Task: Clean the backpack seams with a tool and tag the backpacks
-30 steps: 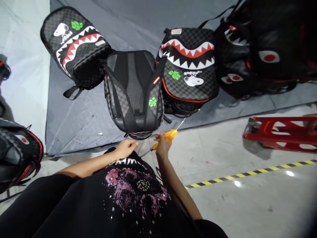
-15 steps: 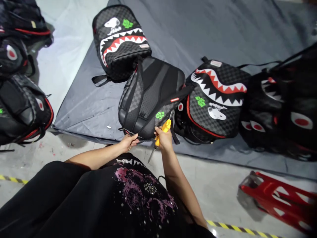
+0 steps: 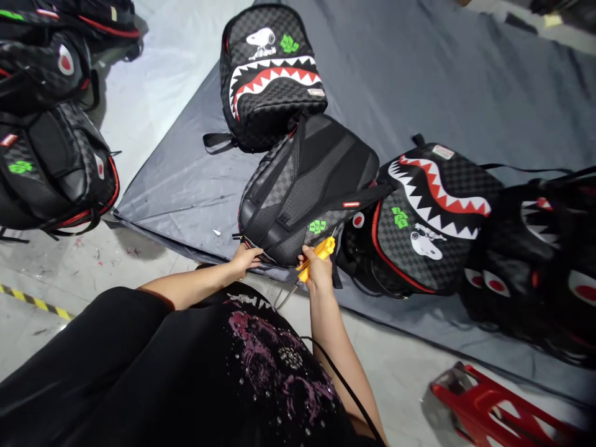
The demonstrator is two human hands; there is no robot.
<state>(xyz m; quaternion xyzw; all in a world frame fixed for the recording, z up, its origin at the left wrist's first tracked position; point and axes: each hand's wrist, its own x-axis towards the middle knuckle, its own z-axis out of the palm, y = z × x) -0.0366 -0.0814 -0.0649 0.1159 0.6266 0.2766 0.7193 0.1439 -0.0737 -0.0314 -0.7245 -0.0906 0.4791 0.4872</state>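
A black checkered backpack [image 3: 321, 155] lies strap side up on the grey sheet, its near edge toward me. My left hand [image 3: 246, 259] is closed, pinching that near edge beside a zipper end. My right hand [image 3: 318, 268] is wrapped round a yellow-handled tool [image 3: 325, 248] with a thin metal tip pointing away from me; a thin grey piece extends from its near end. The exact kind of tool cannot be made out. Fingertips of the right hand are at the backpack's near edge, close to a green print [image 3: 318, 226].
Another backpack [image 3: 274, 74] with a shark mouth print lies beyond, and a similar one [image 3: 433, 217] to the right. More black bags [image 3: 60, 167] are at left. The grey sheet [image 3: 186, 167] covers the floor. A red plastic stool [image 3: 493, 403] stands lower right.
The view has shifted, so the bags appear farther right. Both hands stay at the backpack's near edge, and the yellow tool is tilted further to the right.
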